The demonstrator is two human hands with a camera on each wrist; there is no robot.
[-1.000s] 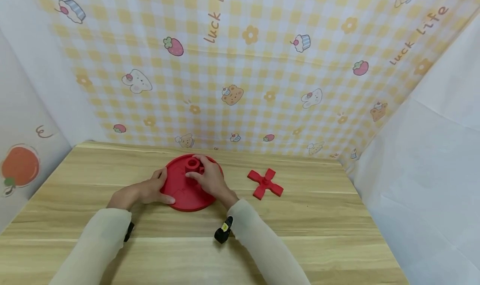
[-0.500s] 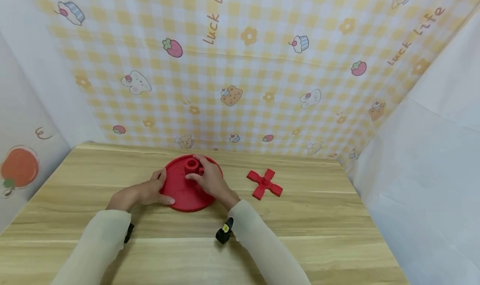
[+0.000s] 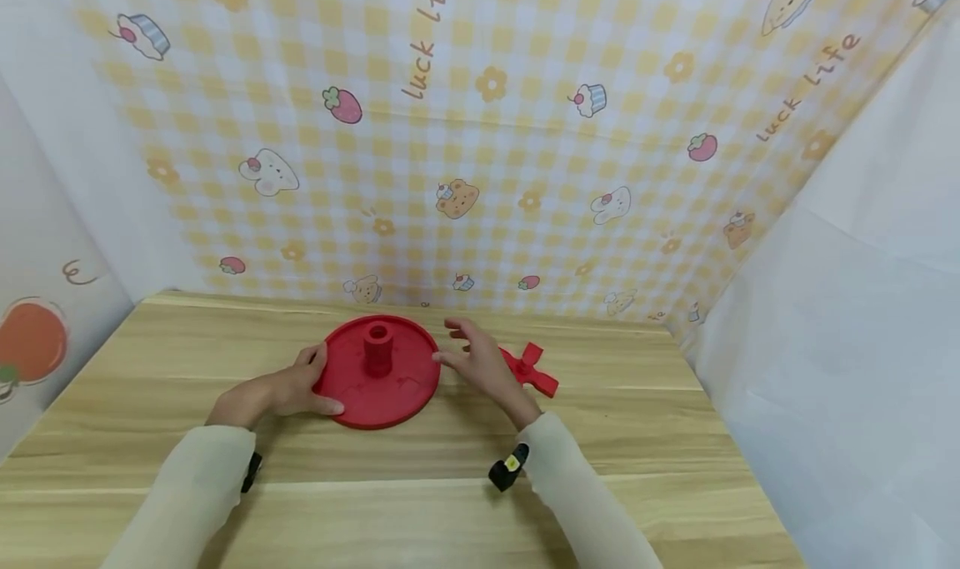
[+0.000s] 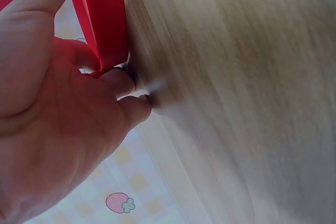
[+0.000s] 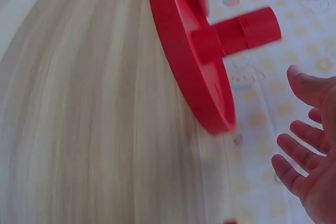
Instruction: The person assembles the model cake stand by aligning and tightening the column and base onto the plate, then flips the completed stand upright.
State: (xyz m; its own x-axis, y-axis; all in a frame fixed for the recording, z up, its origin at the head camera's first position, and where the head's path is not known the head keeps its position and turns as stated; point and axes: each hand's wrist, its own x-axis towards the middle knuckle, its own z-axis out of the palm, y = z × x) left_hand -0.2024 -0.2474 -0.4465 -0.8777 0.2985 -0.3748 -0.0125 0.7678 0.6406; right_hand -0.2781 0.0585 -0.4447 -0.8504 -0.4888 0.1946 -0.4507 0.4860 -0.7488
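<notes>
A round red plate with a raised rim (image 3: 382, 408) lies on the wooden table. From its middle rises a hollow red post (image 3: 378, 356), upright, with a hole in its top. My left hand (image 3: 291, 388) grips the plate's left edge, thumb over the rim; in the left wrist view the fingers curl at the plate's outer wall (image 4: 107, 19). Just off the right edge, my right hand (image 3: 482, 366) is in the air with its fingers spread and nothing in them. Behind that hand lies a red four-armed cross piece (image 3: 538, 379), partly hidden by it.
The wooden tabletop (image 3: 637, 452) stretches in front and to the right. A yellow checked cloth (image 3: 420, 152) hangs at the back edge, with white sheets (image 3: 847, 302) at the sides.
My right hand has let go of the post and moved right, towards the cross piece. My left hand keeps its grip on the plate. The head view has shifted slightly.
</notes>
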